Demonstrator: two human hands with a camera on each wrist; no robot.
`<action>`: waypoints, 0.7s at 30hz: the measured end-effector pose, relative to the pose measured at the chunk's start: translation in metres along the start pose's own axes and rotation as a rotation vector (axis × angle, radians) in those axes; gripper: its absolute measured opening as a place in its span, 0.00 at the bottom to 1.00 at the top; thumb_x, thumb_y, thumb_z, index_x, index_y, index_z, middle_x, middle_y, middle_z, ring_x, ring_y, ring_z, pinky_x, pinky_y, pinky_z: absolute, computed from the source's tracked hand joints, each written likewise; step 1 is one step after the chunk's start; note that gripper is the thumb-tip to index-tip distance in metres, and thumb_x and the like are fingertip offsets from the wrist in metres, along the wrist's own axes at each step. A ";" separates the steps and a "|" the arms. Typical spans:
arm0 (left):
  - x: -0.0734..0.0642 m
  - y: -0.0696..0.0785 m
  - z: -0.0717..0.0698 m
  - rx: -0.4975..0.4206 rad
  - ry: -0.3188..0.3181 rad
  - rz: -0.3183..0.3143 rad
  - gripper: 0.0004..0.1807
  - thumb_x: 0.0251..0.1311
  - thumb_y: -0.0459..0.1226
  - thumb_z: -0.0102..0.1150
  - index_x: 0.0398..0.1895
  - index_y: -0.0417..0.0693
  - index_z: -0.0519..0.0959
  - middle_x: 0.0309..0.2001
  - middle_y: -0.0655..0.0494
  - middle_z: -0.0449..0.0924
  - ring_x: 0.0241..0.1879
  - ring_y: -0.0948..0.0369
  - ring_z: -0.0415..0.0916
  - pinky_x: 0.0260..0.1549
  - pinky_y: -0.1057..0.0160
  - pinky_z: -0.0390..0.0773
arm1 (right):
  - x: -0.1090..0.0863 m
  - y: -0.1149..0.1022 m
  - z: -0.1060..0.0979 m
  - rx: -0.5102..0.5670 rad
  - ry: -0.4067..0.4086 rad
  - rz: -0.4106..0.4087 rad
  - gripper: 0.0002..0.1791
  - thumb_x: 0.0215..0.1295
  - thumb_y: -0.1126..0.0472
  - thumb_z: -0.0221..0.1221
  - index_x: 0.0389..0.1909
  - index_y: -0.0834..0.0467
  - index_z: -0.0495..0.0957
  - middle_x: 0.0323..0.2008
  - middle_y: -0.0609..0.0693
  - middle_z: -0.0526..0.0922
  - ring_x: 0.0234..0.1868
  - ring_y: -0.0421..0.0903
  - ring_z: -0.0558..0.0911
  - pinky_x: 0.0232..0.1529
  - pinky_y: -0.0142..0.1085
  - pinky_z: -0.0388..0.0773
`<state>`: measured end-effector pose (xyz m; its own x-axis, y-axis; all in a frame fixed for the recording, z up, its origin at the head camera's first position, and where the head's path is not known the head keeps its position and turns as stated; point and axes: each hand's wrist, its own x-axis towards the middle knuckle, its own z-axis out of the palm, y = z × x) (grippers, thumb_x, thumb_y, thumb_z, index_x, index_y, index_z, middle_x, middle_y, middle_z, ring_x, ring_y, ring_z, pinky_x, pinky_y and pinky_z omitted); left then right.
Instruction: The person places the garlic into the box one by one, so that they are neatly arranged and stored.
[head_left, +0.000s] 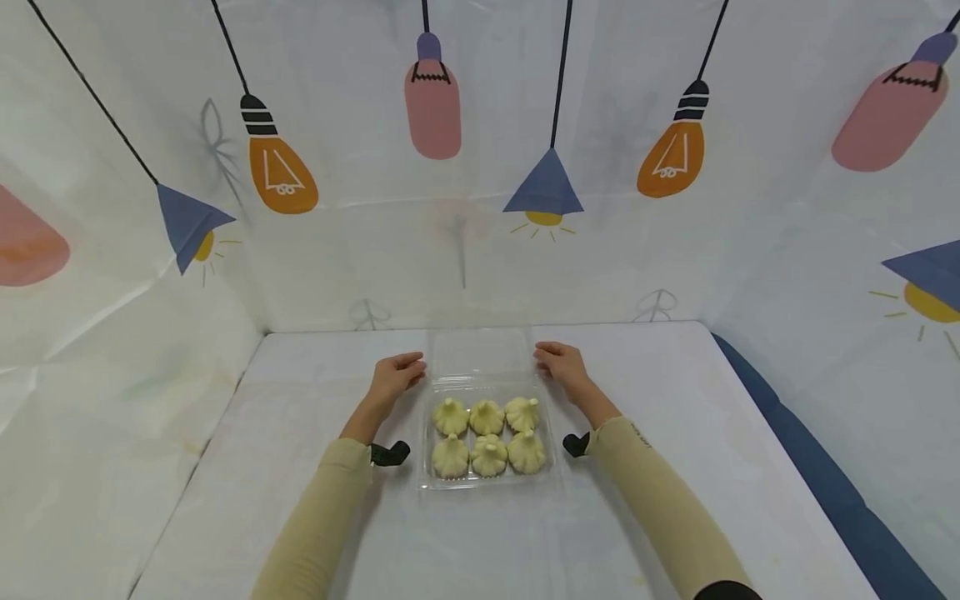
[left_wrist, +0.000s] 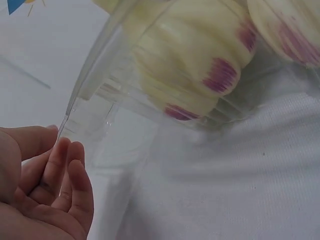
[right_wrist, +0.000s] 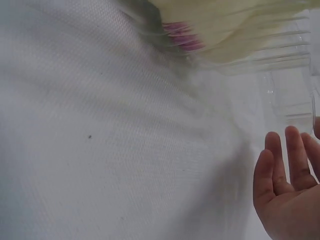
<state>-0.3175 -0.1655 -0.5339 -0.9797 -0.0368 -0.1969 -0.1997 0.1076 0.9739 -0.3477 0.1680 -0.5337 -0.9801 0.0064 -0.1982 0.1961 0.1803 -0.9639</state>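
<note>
A clear plastic clamshell box (head_left: 487, 485) sits on the white table, holding several pale yellow garlic bulbs (head_left: 488, 456) in two rows. Purple streaks mark the undersides of the garlic bulbs (left_wrist: 220, 75) in the left wrist view. The box's transparent lid (head_left: 480, 354) is folded back on the far side. At the left, my left hand (head_left: 395, 379) pinches the clear plastic edge between thumb and fingers. My right hand (head_left: 564, 367) is at the opposite edge, its thumb and forefinger on either side of the plastic. The right thumb is mostly cut off in the right wrist view.
The white tabletop (head_left: 652, 500) extends around the box. Behind it hangs a pale sheet (head_left: 480, 267) printed with lamps and bulbs, which also covers the sides. Dark blue material (head_left: 825, 483) lies along the table's right edge. Black wrist-camera mounts (head_left: 390, 454) stick out near the box.
</note>
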 end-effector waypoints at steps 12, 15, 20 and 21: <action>0.006 0.010 -0.003 0.016 0.018 0.074 0.21 0.63 0.35 0.63 0.58 0.38 0.77 0.45 0.47 0.81 0.41 0.61 0.81 0.52 0.52 0.75 | -0.004 -0.016 -0.005 0.030 0.015 -0.074 0.21 0.70 0.64 0.57 0.62 0.65 0.73 0.51 0.64 0.78 0.47 0.54 0.81 0.52 0.46 0.76; 0.009 0.013 -0.004 0.003 0.025 0.092 0.21 0.63 0.34 0.63 0.58 0.35 0.77 0.43 0.47 0.82 0.41 0.59 0.81 0.53 0.50 0.74 | -0.003 -0.021 -0.005 0.037 0.020 -0.090 0.21 0.69 0.65 0.58 0.62 0.64 0.73 0.50 0.64 0.78 0.45 0.53 0.81 0.53 0.49 0.75; 0.014 0.021 -0.006 -0.007 0.039 0.113 0.21 0.62 0.32 0.63 0.58 0.33 0.76 0.42 0.47 0.83 0.43 0.53 0.81 0.54 0.47 0.72 | 0.000 -0.026 -0.005 0.027 0.030 -0.103 0.21 0.70 0.64 0.58 0.62 0.63 0.73 0.49 0.62 0.79 0.42 0.49 0.81 0.54 0.51 0.74; 0.015 0.023 -0.006 -0.009 0.044 0.123 0.20 0.62 0.31 0.63 0.57 0.33 0.76 0.42 0.46 0.83 0.43 0.53 0.81 0.54 0.47 0.72 | 0.000 -0.027 -0.005 0.029 0.037 -0.114 0.21 0.70 0.64 0.58 0.62 0.63 0.73 0.49 0.62 0.79 0.42 0.48 0.80 0.53 0.52 0.74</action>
<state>-0.3363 -0.1695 -0.5141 -0.9952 -0.0676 -0.0710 -0.0779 0.1054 0.9914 -0.3533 0.1678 -0.5069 -0.9964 0.0243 -0.0811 0.0839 0.1539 -0.9845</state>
